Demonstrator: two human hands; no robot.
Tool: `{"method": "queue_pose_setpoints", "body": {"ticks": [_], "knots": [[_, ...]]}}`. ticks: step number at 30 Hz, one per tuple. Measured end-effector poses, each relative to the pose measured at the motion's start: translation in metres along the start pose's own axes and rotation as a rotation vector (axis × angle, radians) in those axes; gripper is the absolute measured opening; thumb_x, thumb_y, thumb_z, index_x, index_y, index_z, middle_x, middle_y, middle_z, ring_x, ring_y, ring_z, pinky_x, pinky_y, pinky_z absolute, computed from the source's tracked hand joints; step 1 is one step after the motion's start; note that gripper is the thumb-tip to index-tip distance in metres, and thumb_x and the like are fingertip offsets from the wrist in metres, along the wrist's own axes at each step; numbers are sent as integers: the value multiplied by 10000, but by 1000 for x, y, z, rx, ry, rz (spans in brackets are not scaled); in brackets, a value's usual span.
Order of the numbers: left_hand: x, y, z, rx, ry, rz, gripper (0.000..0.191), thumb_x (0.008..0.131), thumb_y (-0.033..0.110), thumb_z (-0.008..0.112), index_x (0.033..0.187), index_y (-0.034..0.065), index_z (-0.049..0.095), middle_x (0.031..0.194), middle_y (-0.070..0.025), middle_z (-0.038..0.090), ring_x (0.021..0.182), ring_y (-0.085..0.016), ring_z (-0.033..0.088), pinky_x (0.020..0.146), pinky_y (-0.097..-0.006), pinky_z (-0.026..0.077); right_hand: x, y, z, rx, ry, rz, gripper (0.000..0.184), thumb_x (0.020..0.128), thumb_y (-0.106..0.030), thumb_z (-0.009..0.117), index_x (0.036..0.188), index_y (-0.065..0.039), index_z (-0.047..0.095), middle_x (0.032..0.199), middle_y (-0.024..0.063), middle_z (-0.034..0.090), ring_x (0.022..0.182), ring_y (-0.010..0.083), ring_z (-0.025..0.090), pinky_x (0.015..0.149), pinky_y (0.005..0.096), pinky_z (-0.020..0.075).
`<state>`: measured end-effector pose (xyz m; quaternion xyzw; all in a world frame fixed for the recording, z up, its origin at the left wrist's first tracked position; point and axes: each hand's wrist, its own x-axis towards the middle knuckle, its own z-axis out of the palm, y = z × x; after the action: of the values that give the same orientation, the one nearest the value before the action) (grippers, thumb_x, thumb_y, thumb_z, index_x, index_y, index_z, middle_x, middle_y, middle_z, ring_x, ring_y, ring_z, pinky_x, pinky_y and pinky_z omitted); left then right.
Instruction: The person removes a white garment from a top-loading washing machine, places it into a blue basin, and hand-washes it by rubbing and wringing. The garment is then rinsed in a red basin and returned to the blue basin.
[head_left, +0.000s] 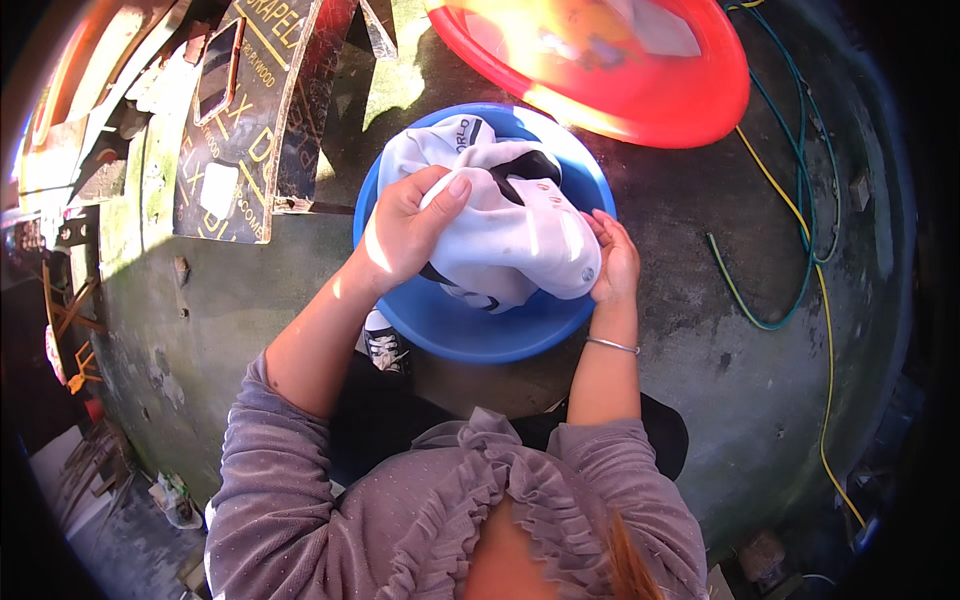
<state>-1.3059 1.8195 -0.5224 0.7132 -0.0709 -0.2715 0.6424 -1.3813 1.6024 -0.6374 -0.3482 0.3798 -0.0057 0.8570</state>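
A white garment (495, 232) with black patches, printed lettering and a round snap or button near one corner is bunched over a blue plastic basin (480, 349). My left hand (412, 221) pinches a fold of it between thumb and fingers at the left side. On the right, my right hand (616, 259) grips the garment's edge beside the button, its fingers partly behind the cloth. More of the white fabric rests in the basin underneath; its lower part is hidden.
A large red plastic basin (675, 112) stands beyond the blue one, its contents blurred by glare. At left, a plywood board (259, 150) bears a phone (220, 71) and a white block (220, 190). A green hose (801, 150) and a yellow hose (827, 360) cross the concrete floor at right.
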Motion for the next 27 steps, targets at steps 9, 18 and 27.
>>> {"method": "queue_pose_setpoints", "body": {"ticks": [9,18,27], "knots": [[-37,24,-5,-61,50,-60,377,861,354,503,909,-14,570,792,-42,584,710,-87,519,662,-213,407,-18,-14,78,-943,-988,-550,431,760,-303,638,1102,-52,565,1247,100,464,1257,285,274,1034,412,166],[8,-38,0,-130,299,52,195,793,226,641,793,37,593,741,23,550,670,-38,453,621,-183,365,-66,-54,103,-305,-515,-206,258,810,-202,569,951,15,568,873,52,563,713,66,522,591,188,407],[25,-56,56,-668,255,-53,119,847,165,562,837,51,528,777,-3,577,658,-61,521,593,-202,425,-60,-13,54,84,-3,41,218,904,-173,430,974,6,533,963,109,594,855,200,596,734,321,499]]}}
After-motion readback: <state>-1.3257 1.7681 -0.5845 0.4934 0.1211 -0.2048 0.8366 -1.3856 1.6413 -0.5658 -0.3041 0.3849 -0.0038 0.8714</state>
